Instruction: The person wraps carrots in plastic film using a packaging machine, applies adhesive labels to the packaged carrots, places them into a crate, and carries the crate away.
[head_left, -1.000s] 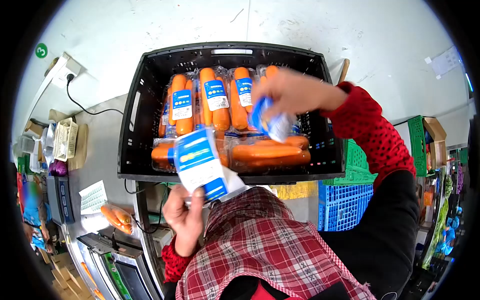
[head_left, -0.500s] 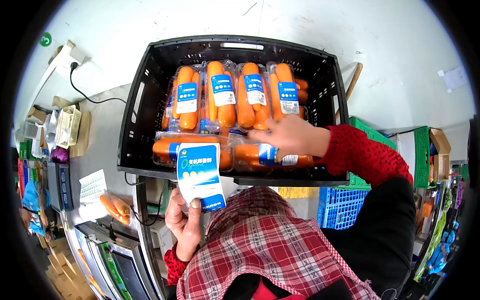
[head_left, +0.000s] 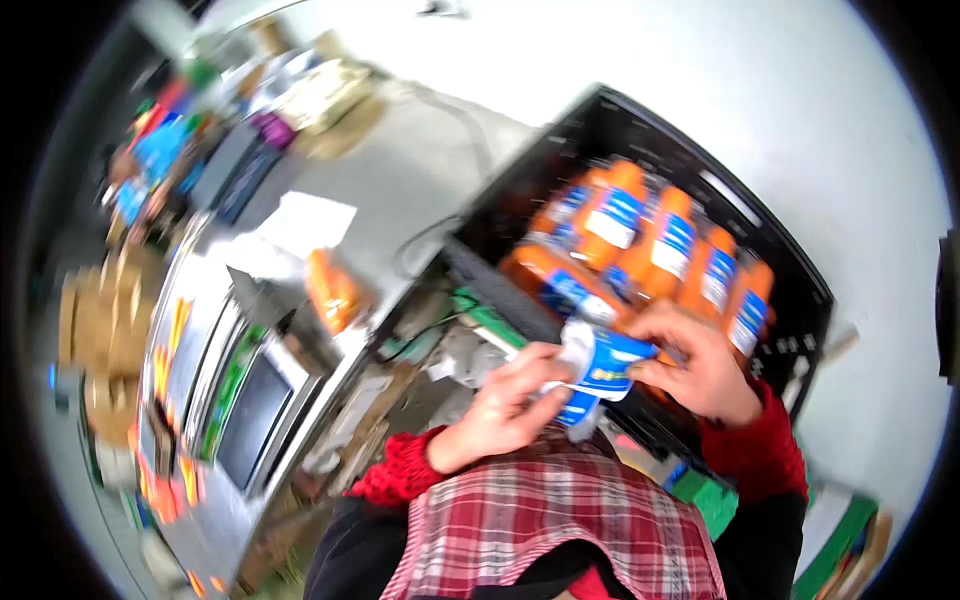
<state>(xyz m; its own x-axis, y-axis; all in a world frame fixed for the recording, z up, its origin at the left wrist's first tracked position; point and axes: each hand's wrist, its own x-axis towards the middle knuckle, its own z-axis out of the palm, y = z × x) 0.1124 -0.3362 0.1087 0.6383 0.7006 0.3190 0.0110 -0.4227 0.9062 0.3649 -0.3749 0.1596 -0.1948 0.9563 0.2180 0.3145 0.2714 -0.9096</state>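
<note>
Blue-and-white sticker labels (head_left: 607, 365) are stretched between my two hands, in front of the crate's near side. My left hand (head_left: 500, 410) is closed, pinching the left end of the labels and their white backing. The right end, by the blue part, is pinched between thumb and fingers of my right hand (head_left: 705, 368). Behind them a black plastic crate (head_left: 818, 310) holds several clear packs of carrots (head_left: 668, 245) with blue-and-white labels. My right hand partly covers some packs. Motion blurs the view, so I cannot read any print.
Left of the crate is a metal table with a bagged pack of carrots (head_left: 333, 292), a white paper sheet (head_left: 312, 220) and a machine with a dark screen (head_left: 258, 415). Cardboard boxes (head_left: 115, 320) and a person in blue are farther left. A green crate (head_left: 705, 500) stands below right.
The view has turned left, so the crate appears farther right and tilted. My right hand has left the carrot packs and taken hold of the labels that my left hand holds.
</note>
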